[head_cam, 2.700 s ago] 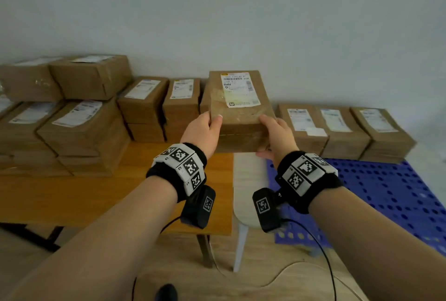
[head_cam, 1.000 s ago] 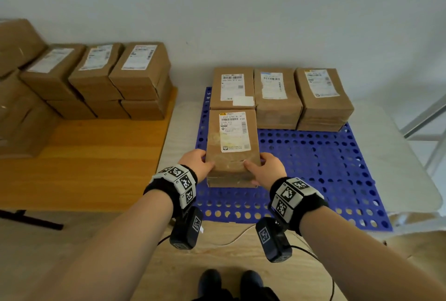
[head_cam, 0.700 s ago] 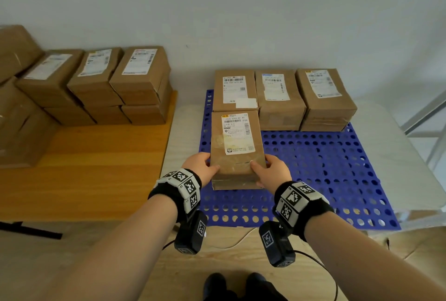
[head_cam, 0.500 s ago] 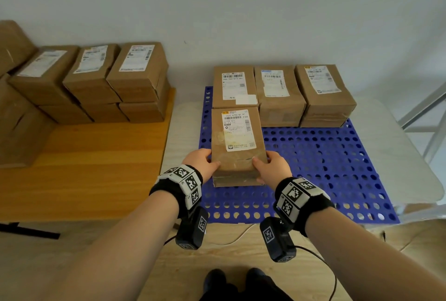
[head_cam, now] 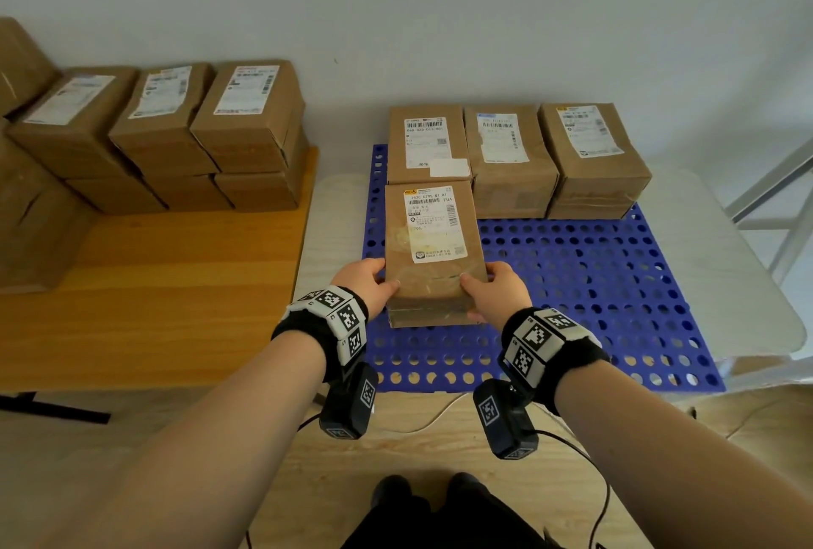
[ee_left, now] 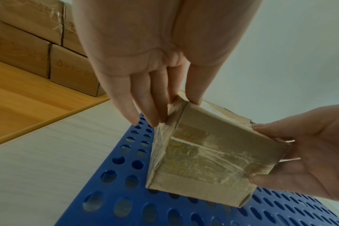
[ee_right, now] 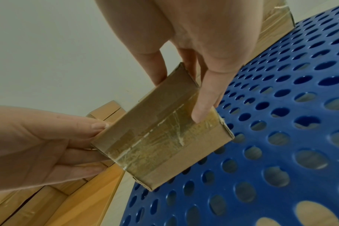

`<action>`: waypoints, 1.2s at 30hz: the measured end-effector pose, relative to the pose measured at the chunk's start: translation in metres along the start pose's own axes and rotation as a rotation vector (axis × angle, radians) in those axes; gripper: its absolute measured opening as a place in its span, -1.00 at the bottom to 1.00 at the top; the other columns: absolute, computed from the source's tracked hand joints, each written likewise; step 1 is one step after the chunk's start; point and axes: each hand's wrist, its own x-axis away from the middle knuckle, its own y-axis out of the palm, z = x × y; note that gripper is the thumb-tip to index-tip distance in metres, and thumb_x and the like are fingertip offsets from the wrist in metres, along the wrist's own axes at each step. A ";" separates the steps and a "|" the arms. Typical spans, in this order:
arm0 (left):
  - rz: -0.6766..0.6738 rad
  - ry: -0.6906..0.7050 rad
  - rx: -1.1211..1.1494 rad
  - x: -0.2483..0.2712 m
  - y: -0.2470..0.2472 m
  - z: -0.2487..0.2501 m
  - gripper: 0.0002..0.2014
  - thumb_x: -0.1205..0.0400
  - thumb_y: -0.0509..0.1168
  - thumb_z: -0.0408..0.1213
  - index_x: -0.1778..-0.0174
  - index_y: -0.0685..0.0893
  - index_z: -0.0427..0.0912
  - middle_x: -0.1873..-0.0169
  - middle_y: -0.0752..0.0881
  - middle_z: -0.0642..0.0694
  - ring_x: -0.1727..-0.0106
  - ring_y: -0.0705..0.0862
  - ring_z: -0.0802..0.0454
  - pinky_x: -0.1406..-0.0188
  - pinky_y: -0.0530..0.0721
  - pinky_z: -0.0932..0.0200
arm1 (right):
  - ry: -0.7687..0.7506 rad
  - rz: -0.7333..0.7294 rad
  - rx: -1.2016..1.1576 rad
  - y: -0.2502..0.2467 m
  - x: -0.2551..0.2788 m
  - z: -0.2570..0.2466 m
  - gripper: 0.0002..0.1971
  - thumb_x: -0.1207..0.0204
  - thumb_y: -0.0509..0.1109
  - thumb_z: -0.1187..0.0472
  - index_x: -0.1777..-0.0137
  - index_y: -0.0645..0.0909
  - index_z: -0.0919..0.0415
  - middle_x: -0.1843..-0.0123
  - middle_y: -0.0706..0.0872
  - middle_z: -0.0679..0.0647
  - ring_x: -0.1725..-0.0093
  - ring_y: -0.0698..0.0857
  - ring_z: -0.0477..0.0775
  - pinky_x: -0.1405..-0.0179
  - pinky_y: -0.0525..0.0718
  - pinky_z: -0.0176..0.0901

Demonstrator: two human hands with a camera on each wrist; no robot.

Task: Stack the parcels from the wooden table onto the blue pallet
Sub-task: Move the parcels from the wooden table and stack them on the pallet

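Note:
I hold a brown cardboard parcel (head_cam: 433, 253) with a white label on top, long side pointing away from me. My left hand (head_cam: 382, 282) grips its near left corner, thumb on top and fingers down the side. My right hand (head_cam: 477, 284) grips the near right corner the same way. The parcel is low over the blue pallet (head_cam: 594, 284), right in front of the left one of three parcels (head_cam: 506, 161) lined along the pallet's back. In the left wrist view the parcel (ee_left: 207, 160) meets the perforated pallet (ee_left: 126, 198) at its near bottom edge. The wooden table (head_cam: 154, 306) lies to the left.
Several more parcels (head_cam: 176, 134) are stacked two high at the back of the wooden table. The pallet lies on a white table (head_cam: 748, 284). A grey metal frame (head_cam: 783, 205) stands at the right. A cable (head_cam: 431, 421) runs over the wooden floor by my feet.
The parcel went from above the wooden table rightward and down to the pallet. Over the last second it settled in front of the back-left parcel; both hands kept their grip.

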 end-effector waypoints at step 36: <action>0.150 -0.141 0.058 0.022 0.015 0.013 -0.47 -0.65 0.24 -0.19 -0.54 0.32 -0.19 -0.40 0.54 -0.16 -0.37 0.55 -0.10 -0.32 0.52 0.05 | -0.056 -0.035 0.083 -0.015 0.014 -0.002 -0.47 -0.61 0.30 0.06 -0.52 0.33 0.24 -0.40 0.54 0.18 -0.23 0.64 0.21 -0.15 0.66 0.00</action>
